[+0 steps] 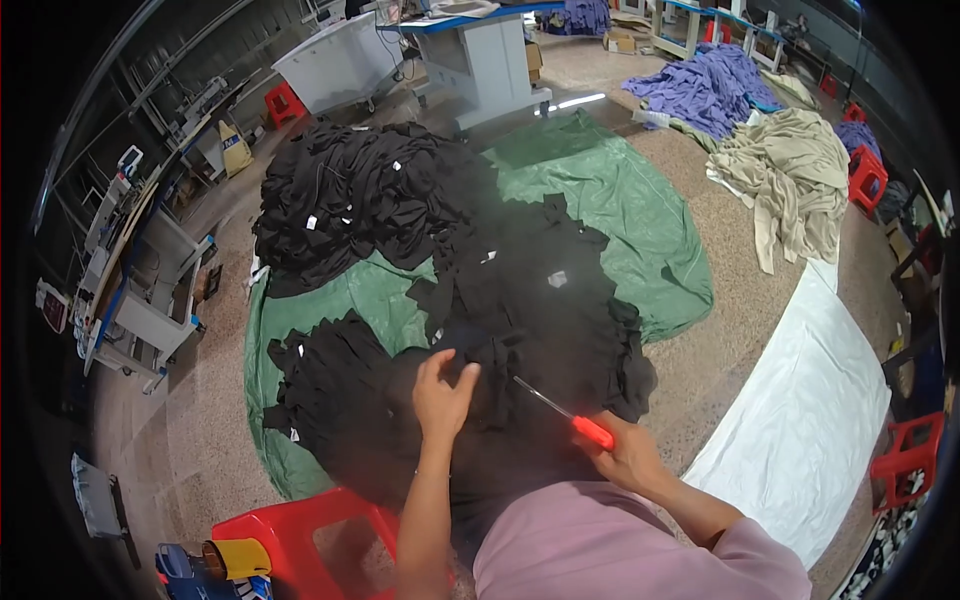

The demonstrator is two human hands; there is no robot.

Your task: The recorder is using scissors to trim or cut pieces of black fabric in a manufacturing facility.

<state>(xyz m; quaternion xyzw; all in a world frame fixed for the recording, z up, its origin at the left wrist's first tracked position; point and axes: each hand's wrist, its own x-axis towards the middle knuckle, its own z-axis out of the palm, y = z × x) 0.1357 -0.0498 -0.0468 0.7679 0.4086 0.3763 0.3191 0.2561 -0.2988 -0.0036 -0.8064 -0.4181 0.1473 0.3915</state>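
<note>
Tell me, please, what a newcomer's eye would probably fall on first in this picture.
Probably the heaps of black cloth, spread across the middle over a green sheet. Against them stands out the bright red handle of a thin metal tool, gripped in the right hand right of centre. Purple fabric and beige fabric lie piled at the upper right.

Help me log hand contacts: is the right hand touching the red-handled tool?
Touching: the head view shows the right hand gripping the red-handled tool, fingers closed at its rear end.
</note>
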